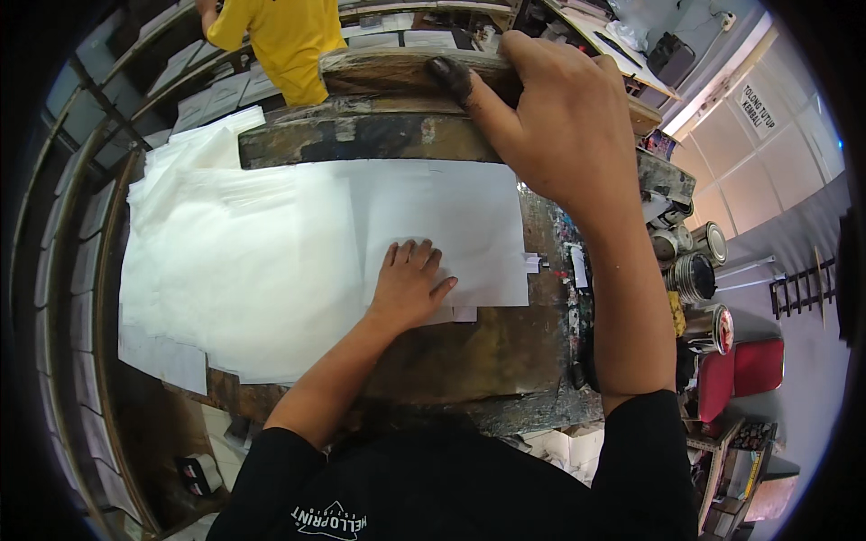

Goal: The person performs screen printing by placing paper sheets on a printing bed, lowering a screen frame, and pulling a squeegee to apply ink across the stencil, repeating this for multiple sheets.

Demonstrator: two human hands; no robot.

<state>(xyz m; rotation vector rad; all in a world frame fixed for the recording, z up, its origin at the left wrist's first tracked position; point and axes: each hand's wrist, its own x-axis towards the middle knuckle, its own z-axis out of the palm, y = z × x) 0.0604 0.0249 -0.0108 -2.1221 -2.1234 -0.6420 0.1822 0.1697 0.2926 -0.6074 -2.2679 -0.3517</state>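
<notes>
Black-lettered sign (pixel 759 108), white lettering (pixel 329 520) on black shirt (pixel 469 487)

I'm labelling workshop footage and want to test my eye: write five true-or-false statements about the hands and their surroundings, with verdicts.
1. The left hand lies on a white sheet. True.
2. The right hand grips a wooden bar. True.
3. Both hands lie on the sheet. False: only the left one does.
4. Someone at the top wears blue. False: that person's shirt is yellow.
5. Metal cans stand right of the right forearm. True.
</notes>
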